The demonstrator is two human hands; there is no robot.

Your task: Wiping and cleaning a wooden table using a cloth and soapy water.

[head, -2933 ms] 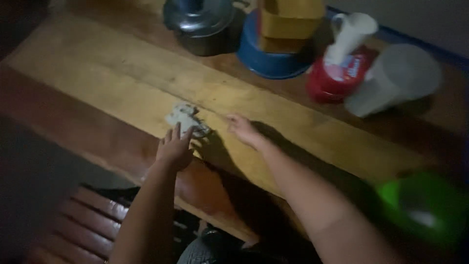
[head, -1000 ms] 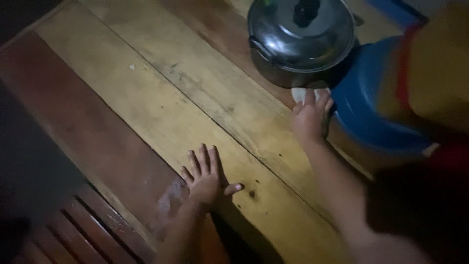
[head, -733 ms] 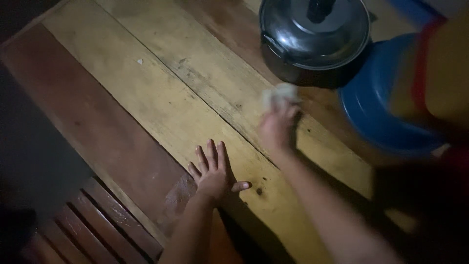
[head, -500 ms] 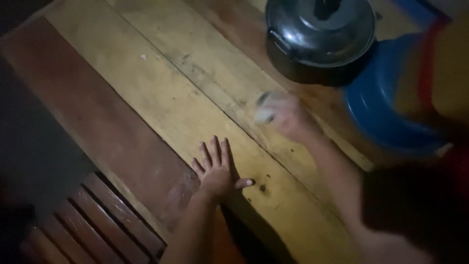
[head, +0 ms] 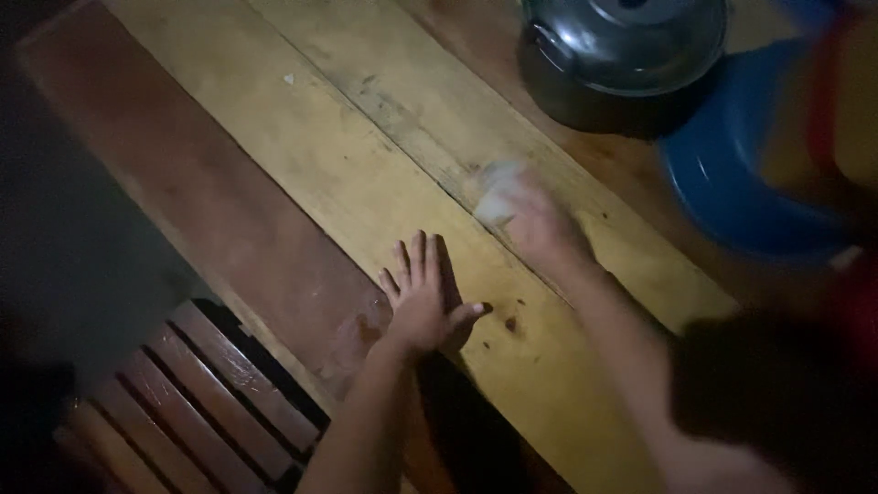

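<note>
Two hands are on the wooden table (head: 302, 155): my right hand (head: 540, 224) is closed over a pale crumpled cloth (head: 497, 194), a blurred whitish wad poking out past my fingertips. My left hand (head: 425, 297) lies flat with fingers spread, just beside it; a lidded steel pot (head: 622, 46) stands beyond the cloth.

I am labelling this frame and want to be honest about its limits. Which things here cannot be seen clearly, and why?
Head view only:
- White cloth in the right hand: motion blur hides its shape and the grip.
- Metal pot: its top is cut off by the upper edge.
- Blue basin: blurred, partly covered by a yellow-and-red thing that is too smeared to identify.
- Lower right corner: too dark.
- Left hand lies flat on the wooden table; this is clear.
</note>
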